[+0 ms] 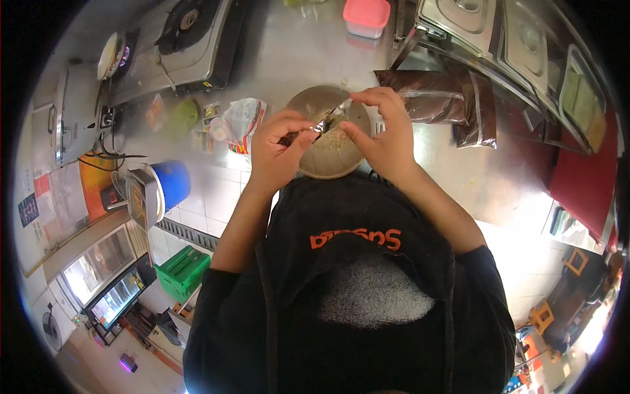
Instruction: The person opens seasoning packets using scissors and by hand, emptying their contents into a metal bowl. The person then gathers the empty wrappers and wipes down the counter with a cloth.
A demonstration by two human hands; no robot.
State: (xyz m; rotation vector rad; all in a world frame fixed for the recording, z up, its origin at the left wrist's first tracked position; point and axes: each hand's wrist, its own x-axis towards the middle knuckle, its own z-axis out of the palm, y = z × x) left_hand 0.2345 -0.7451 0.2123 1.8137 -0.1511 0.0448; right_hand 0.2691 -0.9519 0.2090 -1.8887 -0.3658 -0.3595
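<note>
A small, shiny foil sachet [330, 120] is held aslant over a round metal bowl [328, 172]. My left hand [281, 148] pinches the sachet's lower end between thumb and fingers. At its upper end, the fingertips of my right hand [388, 134] grip the foil, with the thumb lower down over the bowl. Pale, crumbly or grainy contents show inside the bowl, but their kind cannot be made out. The bowl stands at the counter edge, close against my black apron [354, 217].
Left of the bowl lie a white and red plastic packet [244, 125] and a green item [186, 114]. A gas stove [187, 39] stands at the back left. Brown filled bags [433, 98] lie to the right, near lidded steel containers [525, 46]. Behind sits a pink-lidded box [366, 16].
</note>
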